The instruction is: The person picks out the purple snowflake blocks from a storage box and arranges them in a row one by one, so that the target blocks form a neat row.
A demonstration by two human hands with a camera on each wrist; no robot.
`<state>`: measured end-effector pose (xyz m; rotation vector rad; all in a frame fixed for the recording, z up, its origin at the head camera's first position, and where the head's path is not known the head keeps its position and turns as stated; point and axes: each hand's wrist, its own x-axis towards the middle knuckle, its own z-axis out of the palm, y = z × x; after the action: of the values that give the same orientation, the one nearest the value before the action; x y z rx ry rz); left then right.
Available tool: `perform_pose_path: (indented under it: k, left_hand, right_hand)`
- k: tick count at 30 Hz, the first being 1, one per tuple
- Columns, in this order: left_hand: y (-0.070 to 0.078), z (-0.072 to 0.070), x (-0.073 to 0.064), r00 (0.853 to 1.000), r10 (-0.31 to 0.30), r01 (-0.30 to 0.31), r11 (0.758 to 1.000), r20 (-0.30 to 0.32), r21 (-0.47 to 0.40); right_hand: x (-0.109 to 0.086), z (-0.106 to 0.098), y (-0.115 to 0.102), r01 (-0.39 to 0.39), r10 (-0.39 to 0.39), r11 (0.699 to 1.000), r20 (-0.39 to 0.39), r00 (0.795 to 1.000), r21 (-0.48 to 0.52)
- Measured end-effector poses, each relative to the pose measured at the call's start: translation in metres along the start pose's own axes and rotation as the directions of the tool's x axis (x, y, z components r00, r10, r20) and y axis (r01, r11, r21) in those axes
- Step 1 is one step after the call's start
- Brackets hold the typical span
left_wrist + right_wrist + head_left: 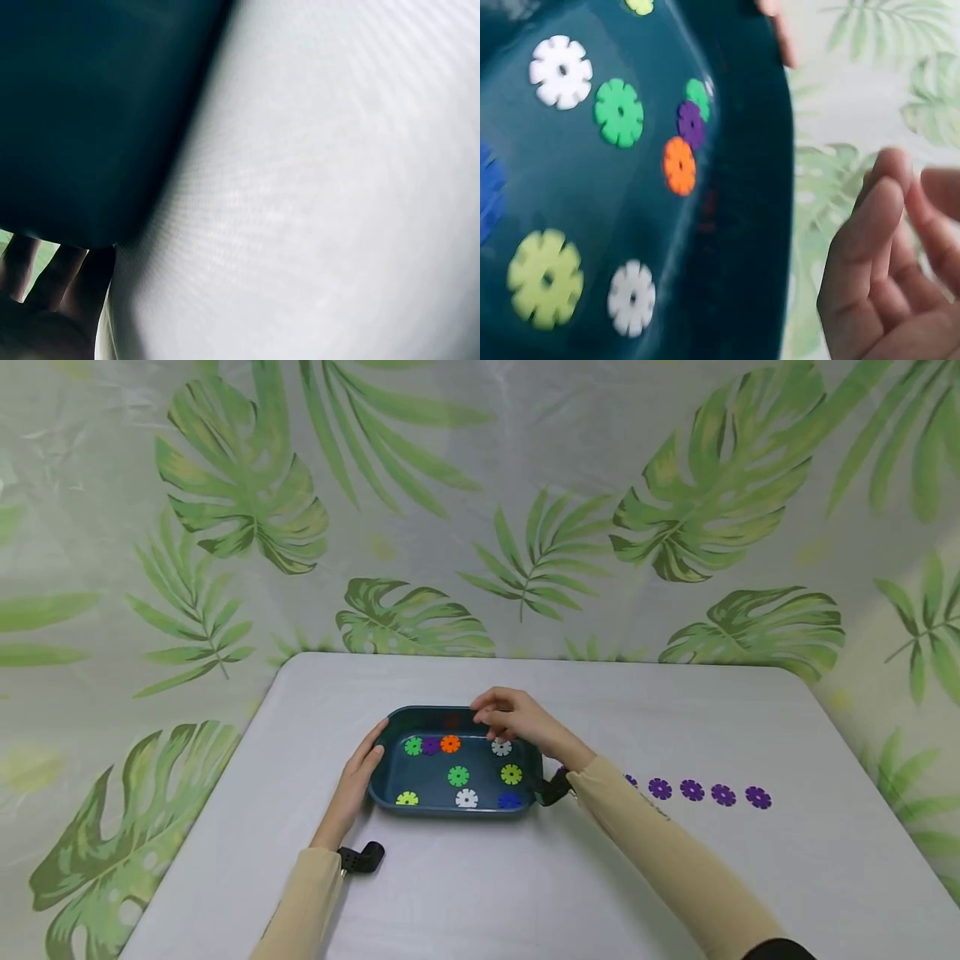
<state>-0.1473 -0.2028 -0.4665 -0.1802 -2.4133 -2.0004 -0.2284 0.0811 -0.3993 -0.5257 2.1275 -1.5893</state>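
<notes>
A dark teal tray [442, 768] holds several notched plastic snowflake discs. Along its back lie a green disc [413, 746], a purple disc [431, 746] and an orange disc [450, 744]. A white disc [631, 298], a yellow-green disc [545, 279] and a blue disc [509, 801] are at its right. My left hand [356, 781] holds the tray's left side, its fingers against the outer wall in the left wrist view. Over the back right rim is my right hand [521, 720], fingers loosely bent, with nothing visible between thumb and fingertips in the right wrist view.
Right of the tray, a row of purple discs [692, 790] lies on the white table [450, 893], partly hidden by my right forearm. A leaf-patterned sheet [540, 485] hangs behind the table.
</notes>
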Motion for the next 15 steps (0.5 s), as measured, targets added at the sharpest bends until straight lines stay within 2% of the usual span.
perform_pose_path:
  k: [5, 8, 11, 15]
  left_hand:
    - [0.000, -0.001, 0.000, 1.000, 0.003, -0.003, 1.000, 0.003, -0.001]
    - [0.000, -0.001, 0.000, 1.000, 0.001, -0.001, 1.000, 0.008, -0.005]
    - [0.000, -0.001, 0.000, 1.000, -0.005, 0.005, 1.000, 0.011, -0.004]
    - [0.001, -0.001, 0.000, 1.000, -0.012, 0.012, 1.000, 0.009, 0.000]
  right_hand:
    - [0.031, 0.024, 0.001, 0.053, -0.049, 0.998, 0.148, 0.988, -0.023]
    - [0.046, 0.036, 0.007, 0.051, -0.034, 0.995, 0.207, 0.978, -0.081]
    - [0.057, 0.046, 0.015, 0.022, 0.016, 0.986, 0.223, 0.975, -0.167]
    - [0.066, 0.059, 0.024, -0.040, 0.097, 0.962, 0.202, 0.975, -0.270]
